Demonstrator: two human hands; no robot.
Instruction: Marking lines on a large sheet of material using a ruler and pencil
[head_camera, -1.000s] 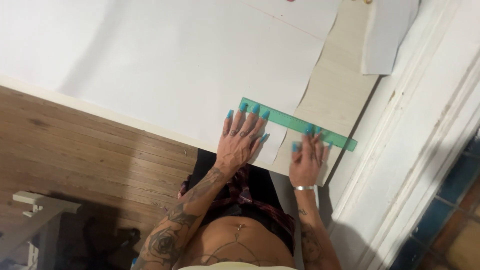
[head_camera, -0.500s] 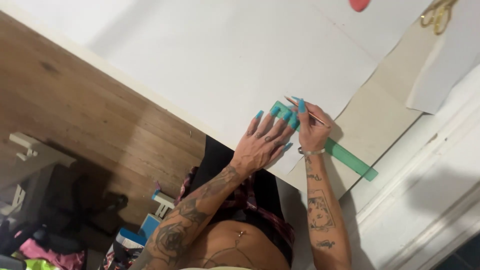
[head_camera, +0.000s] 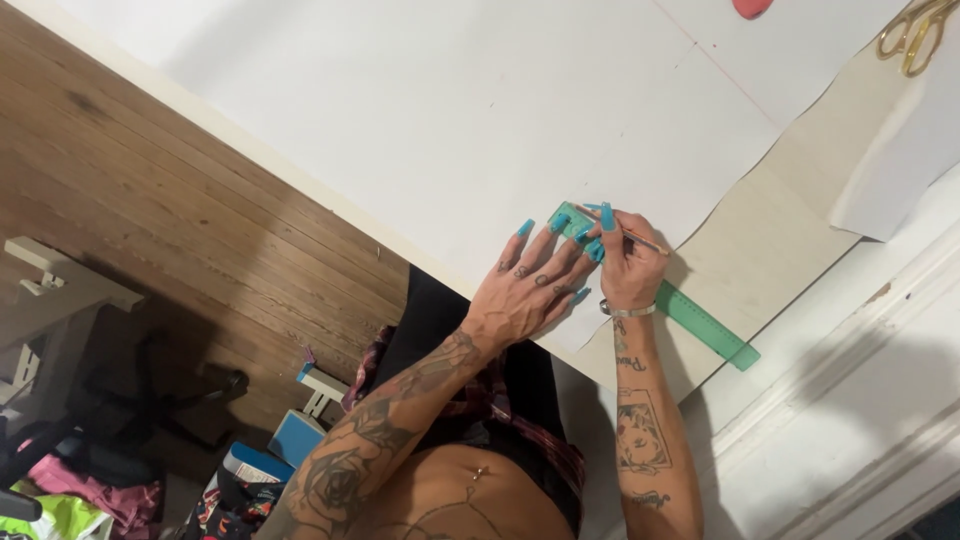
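Green ruler (head_camera: 700, 322) lies slantwise on the white paper sheet (head_camera: 450, 110) near the table edge. Left hand (head_camera: 530, 290) presses on its upper end, fingers spread wide; right hand (head_camera: 625, 265) beside it pinches a pencil (head_camera: 640, 238). Gold scissors (head_camera: 915, 35) lie well beyond the ruler.

Both bare forearms carry dark tattoos, with a portrait design on the right one. The left hand (head_camera: 528, 295) and right hand (head_camera: 627, 268) have long turquoise nails and small finger tattoos. A thin silver bracelet (head_camera: 630, 311) circles the right wrist, and a navel piercing (head_camera: 481, 471) shows above a dark plaid garment (head_camera: 520, 415).
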